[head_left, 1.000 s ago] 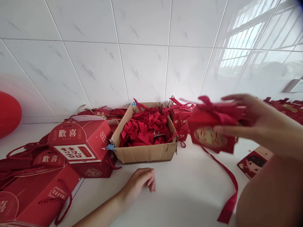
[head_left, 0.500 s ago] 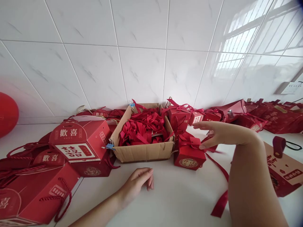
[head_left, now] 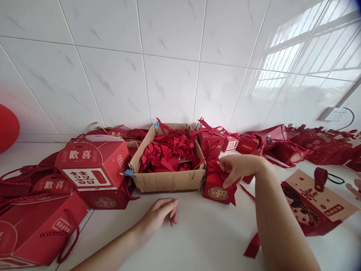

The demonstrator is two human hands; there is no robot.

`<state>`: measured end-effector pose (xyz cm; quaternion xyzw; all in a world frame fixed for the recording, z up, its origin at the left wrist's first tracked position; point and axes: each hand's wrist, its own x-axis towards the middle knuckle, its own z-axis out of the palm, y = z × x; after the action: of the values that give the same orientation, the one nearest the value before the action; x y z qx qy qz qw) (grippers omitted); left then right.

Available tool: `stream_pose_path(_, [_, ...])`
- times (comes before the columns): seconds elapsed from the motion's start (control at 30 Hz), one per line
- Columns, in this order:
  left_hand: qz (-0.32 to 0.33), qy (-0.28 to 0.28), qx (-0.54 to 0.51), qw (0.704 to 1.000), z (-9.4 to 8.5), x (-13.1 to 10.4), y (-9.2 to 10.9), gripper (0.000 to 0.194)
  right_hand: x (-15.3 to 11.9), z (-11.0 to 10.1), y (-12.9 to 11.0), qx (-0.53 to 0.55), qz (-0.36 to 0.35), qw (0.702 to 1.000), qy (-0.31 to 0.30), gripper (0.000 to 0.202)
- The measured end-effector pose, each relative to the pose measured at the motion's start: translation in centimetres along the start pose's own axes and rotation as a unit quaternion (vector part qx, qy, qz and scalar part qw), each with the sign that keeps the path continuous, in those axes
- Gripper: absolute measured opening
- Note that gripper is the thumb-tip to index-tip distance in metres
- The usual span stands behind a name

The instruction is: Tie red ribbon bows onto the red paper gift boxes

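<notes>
My right hand (head_left: 235,169) reaches down over a small red gift box (head_left: 217,192) with a gold round emblem. The thumb lies on the box's upper front edge and the fingers curl over its ribbon-tied top; the fingertips are partly hidden. A red ribbon (head_left: 252,246) trails on the tabletop beside my right forearm. My left hand (head_left: 162,212) rests low over the table in front of the cardboard box (head_left: 169,182), its fingers loosely curled with nothing visible in them. Inside that cardboard box is a heap of red ribbons (head_left: 172,150).
Large red gift boxes (head_left: 90,162) with rope handles are stacked at left. Small ribboned boxes (head_left: 210,141) line the wall at right. A pink-topped gift bag (head_left: 316,203) lies far right, near another person's hand (head_left: 355,188). A red balloon (head_left: 7,128) is at the left edge.
My right hand has lowered and closed on the top of the small gift box, which has tilted slightly. The view has shifted right, bringing another person's hand in. My left hand keeps its pose.
</notes>
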<state>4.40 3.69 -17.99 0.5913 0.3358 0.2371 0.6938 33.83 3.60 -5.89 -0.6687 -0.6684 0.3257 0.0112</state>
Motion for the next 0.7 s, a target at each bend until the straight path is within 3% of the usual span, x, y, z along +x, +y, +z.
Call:
stream_pose_path(0.2, [-0.005, 0.027, -0.013, 1.0, 0.2, 0.0, 0.2, 0.043, 1.4, 0.1, 0.8, -0.077, -0.016, 0.996, 0.037, 0.038])
stream_pose_path(0.5, [-0.003, 0.008, -0.045, 0.999, -0.2, 0.1, 0.0, 0.041, 2.5, 0.0, 1.2, -0.06, -0.023, 0.991, 0.115, 0.031])
stream_pose_path(0.6, [-0.003, 0.003, -0.045, 0.999, -0.3, 0.2, -0.1, 0.04, 2.0, -0.4, 1.4, -0.042, -0.049, 0.983, 0.17, 0.028])
stream_pose_path(0.7, [0.0, -0.002, -0.046, 0.999, -0.3, 0.2, -0.2, 0.04, 1.4, -1.3, 1.8, -0.019, -0.082, 0.957, 0.277, 0.028])
